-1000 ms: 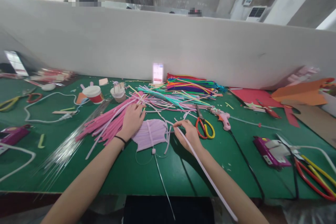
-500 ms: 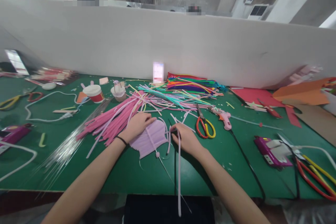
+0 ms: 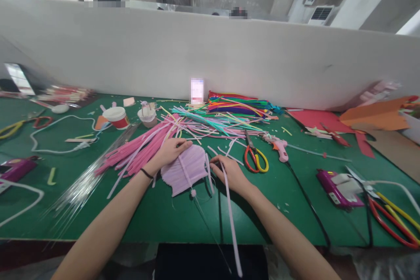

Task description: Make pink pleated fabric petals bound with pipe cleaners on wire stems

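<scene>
Here's your left hand (image 3: 172, 152), laid over the far left edge of the lavender ribbed piece (image 3: 187, 170), fingers bent and close together; whether they pinch that edge or simply press on it, you can't tell from this angle. The piece sits on the green table (image 3: 183, 227), in the middle of the near part, right between your two hands, a single band crossing its ribs. Over on the right, your right hand (image 3: 229, 173) has its fingers curled together, closed on a long lavender stem (image 3: 232, 223) that trails down past the near edge of the table. Those fingertips sit just beside the right edge of the piece, where short lavender strips (image 3: 209, 175) stand out; contact there is too small to make out. On the near side of the piece there's a small lavender knob (image 3: 193, 193), with a thin rod (image 3: 215, 239) slanting nearer and to the right. Just left of your left hand, a heap of pink stems (image 3: 138, 153) fans out, and farther left lie clear thin rods (image 3: 87, 190). Right of your right hand and a little farther off, red-and-yellow scissors (image 3: 258, 162) rest near a pink glue gun (image 3: 281, 149), with a bundle of coloured stems (image 3: 236, 107) at the far side by the partition (image 3: 210, 48).
</scene>
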`<action>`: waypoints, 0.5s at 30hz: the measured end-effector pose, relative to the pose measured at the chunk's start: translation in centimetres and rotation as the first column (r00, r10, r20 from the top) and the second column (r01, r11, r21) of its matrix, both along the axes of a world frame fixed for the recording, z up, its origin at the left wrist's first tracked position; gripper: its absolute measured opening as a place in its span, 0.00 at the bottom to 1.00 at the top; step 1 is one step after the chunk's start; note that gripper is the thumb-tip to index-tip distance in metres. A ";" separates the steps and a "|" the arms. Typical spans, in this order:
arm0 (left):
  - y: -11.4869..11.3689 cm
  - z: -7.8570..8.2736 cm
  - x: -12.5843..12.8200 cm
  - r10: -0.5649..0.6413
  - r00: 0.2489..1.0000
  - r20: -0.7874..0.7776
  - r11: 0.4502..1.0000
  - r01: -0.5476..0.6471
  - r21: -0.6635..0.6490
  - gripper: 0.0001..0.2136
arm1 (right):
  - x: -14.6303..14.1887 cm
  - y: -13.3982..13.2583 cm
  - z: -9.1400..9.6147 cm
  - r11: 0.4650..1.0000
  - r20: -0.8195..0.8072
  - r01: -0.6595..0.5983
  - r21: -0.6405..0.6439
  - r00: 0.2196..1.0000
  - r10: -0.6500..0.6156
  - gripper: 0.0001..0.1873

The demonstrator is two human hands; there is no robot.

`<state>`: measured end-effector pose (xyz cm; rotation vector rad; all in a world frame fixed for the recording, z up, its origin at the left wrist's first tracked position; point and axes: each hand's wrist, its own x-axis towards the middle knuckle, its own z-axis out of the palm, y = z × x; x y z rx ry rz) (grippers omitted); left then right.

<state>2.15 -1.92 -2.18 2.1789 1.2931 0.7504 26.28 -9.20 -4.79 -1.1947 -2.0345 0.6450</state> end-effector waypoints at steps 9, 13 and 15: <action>0.1 -0.1 0.0 0.020 0.999 0.038 0.999 -0.021 0.032 0.21 | -0.4 -0.2 -0.3 0.976 -0.246 -0.065 -0.207 0.969 0.012 0.09; 0.0 0.1 0.0 0.047 0.991 0.123 0.998 -0.050 0.023 0.21 | -0.3 0.1 -0.1 0.973 -0.246 0.005 -0.231 0.967 -0.063 0.10; -0.2 0.5 0.2 0.089 0.974 0.209 0.995 -0.098 0.031 0.21 | -0.3 0.2 0.2 0.956 -0.277 0.010 -0.294 0.956 -0.095 0.15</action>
